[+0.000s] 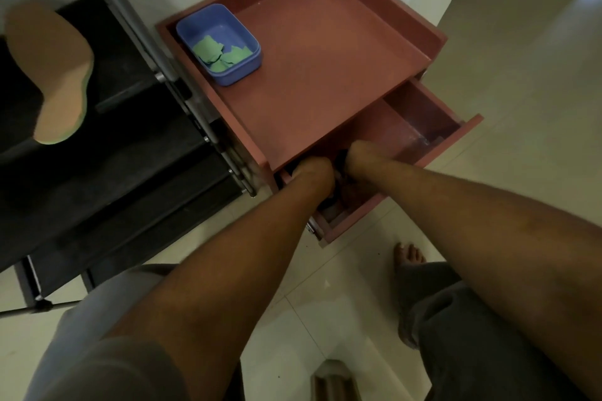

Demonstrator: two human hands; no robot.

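**While reach is in progress: grip unverified**

As you reach in, your left hand and right hand sit close together inside the open drawer, flanking a dark item at its near end. Whether your fingers spread or pinch cannot be told.

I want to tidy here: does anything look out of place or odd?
A tan foam shoe insole lies loose on the black fabric rack, with no shoe around it. The torn green paper scraps lie inside the blue plastic tub on the reddish wooden cabinet; nothing is spilled.
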